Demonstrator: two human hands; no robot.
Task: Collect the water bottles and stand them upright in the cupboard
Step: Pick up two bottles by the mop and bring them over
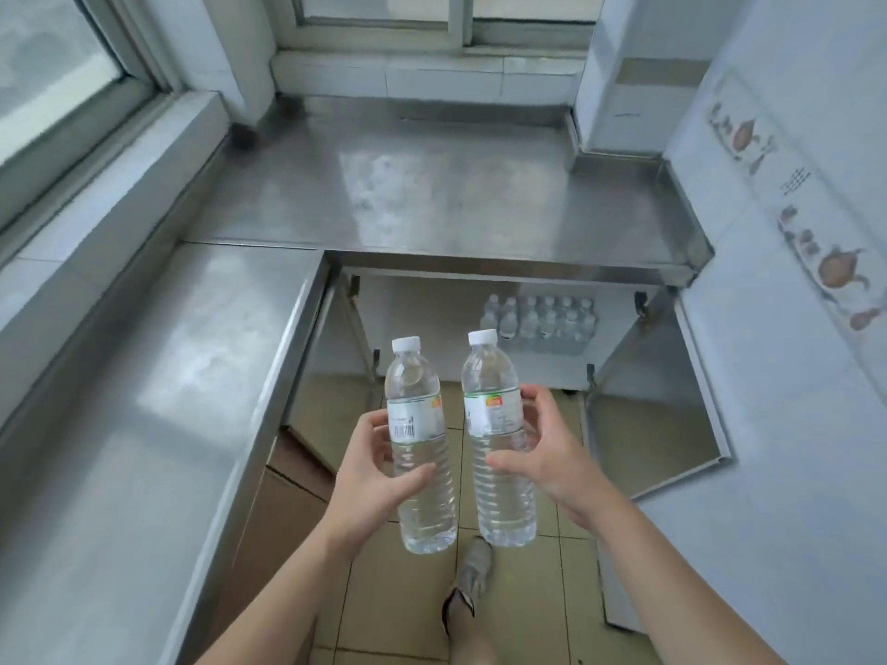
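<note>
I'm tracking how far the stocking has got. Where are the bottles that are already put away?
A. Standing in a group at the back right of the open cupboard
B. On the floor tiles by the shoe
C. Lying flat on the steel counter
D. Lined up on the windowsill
A: a cluster of bottles stands upright inside the open cupboard, toward its back right, under the steel counter.

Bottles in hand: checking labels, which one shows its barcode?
The bottle in the left hand; the right hand's bottle shows only print.
</note>
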